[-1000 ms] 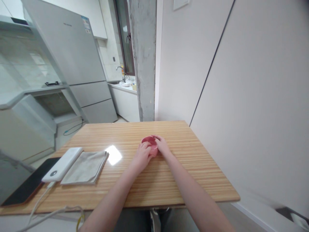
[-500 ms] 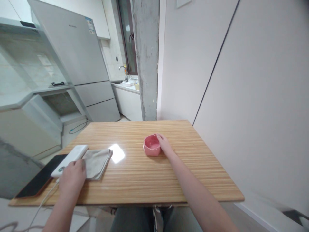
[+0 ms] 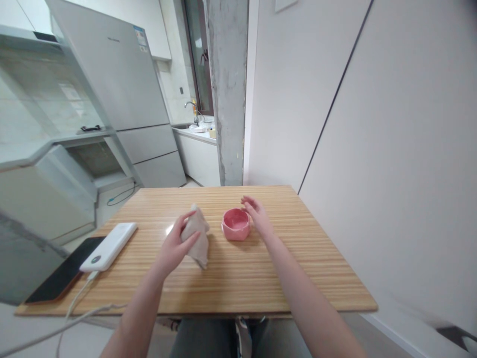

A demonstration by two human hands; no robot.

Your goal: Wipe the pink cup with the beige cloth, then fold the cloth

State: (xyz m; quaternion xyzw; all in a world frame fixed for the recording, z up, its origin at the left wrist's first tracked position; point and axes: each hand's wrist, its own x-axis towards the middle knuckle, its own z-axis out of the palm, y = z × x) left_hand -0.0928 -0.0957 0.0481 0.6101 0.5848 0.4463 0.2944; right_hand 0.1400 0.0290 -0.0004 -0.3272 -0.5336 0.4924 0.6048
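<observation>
A light grey cloth [image 3: 198, 238] is gripped between the thumb and fingers of my left hand [image 3: 178, 244], raised above the table left of the bowl. The cloth hangs bunched, its lower corner pointing down. The pink bowl [image 3: 236, 224] stands upright on the wooden table [image 3: 298, 268], its inside plain pink with nothing seen in it. Just beyond the bowl's right rim is my right hand [image 3: 258, 214], fingers apart and holding nothing. Whether a fingertip still touches the rim I cannot tell.
On the left of the table a white power bank [image 3: 109, 247] with a white cable [image 3: 76, 298] lies partly over a dark flat board [image 3: 61, 273]. Past the far edge stand a refrigerator [image 3: 108, 74] and a concrete pillar [image 3: 228, 94]. A pale wall [image 3: 372, 149] rises on the right.
My left hand has picked up the folded cloth from beside the power bank and carried it right, towards the bowl. My right hand has let go of the bowl's rim and lifted slightly.
</observation>
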